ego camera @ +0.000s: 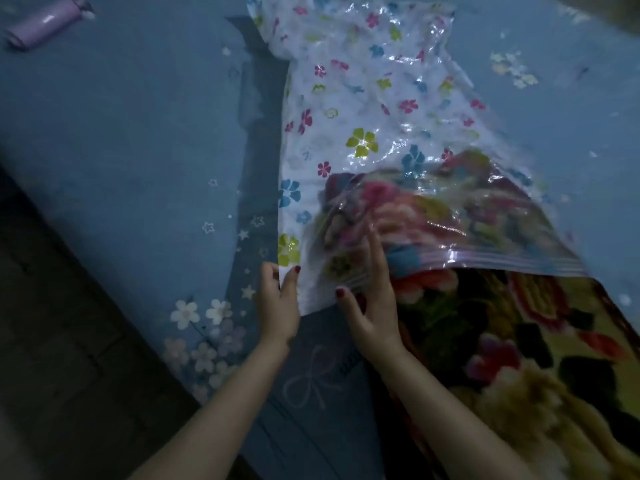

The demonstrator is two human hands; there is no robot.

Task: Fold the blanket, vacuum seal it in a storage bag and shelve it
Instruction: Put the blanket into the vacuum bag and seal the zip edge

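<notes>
Plush floral blanket (502, 341) lay half inside the slick, flimsy vacuum bag (363, 109), just right of both hands. Left hand (278, 303) pinched the bag's corner; right hand (370, 306), fingers straight, pressed its zip edge. Best gripped by that stiffer rim.

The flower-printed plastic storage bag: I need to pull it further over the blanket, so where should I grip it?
Grip the flower-printed plastic storage bag by its open zip-strip edge, coming from the near side: that mouth faces you, and the floral fleece blanket is only partly inside.
</notes>
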